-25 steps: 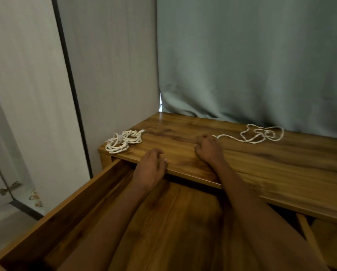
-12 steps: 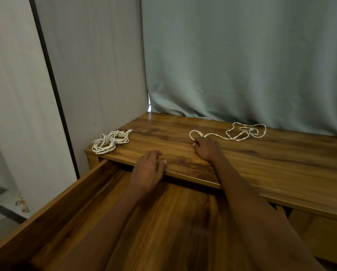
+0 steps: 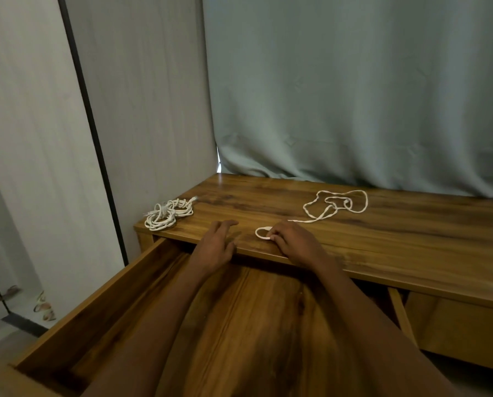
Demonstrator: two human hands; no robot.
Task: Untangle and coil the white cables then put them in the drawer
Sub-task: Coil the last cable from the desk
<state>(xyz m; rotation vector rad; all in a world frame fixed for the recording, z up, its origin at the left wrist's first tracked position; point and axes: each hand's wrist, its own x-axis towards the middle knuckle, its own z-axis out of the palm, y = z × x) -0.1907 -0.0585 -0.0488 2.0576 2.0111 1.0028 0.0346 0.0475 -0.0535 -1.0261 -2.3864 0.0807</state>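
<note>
Cable (image 3: 335, 206), thin and white, trails in loose loops across the desk (image 3: 397, 239); right hand (image 3: 295, 242) pinches its looped end. Left hand (image 3: 215, 245) lies flat, fingers spread. Coiled bundle (image 3: 168, 214) sits left, drawer (image 3: 90, 308) open.

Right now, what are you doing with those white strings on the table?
A person is tidying white cables on a wooden table. The right hand pinches one end of the loose cable, which trails off in loops toward the curtain. The left hand rests open on the table's front edge. A bundled cable lies at the table's left corner. The drawer below is pulled open, with no cable visible in it.
</note>
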